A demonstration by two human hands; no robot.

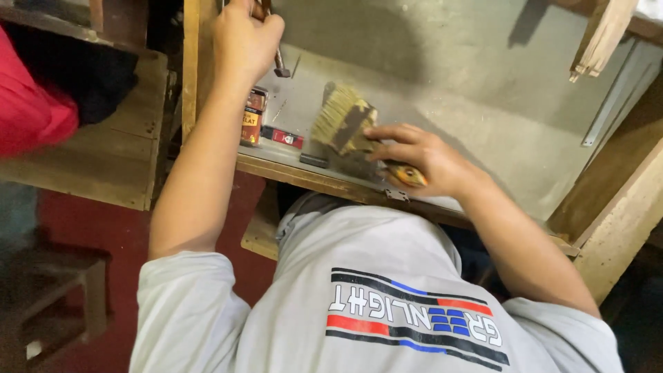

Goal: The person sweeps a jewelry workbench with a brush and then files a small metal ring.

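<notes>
Brush (343,124): we clamp its handle in our right hand (421,160), bristles pointing up-left toward our left hand (245,38), fisted on a hammer (280,65) over the counter (497,138).

Straw-yellow brush (343,124), red-and-black flat box (282,137), grey panel (469,117), red cloth (31,110).

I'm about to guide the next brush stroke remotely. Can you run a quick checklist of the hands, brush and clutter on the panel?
1. Right hand grips wide brush: ok.
2. Bristles resting on the grey panel: ok.
3. Left hand closed on a tool: ok; tool's kind: cannot tell.
4. Small tin upright at the panel's edge: ok; lid: cannot tell.
5. Small red-and-black box lying beside the brush: not ok.
</notes>
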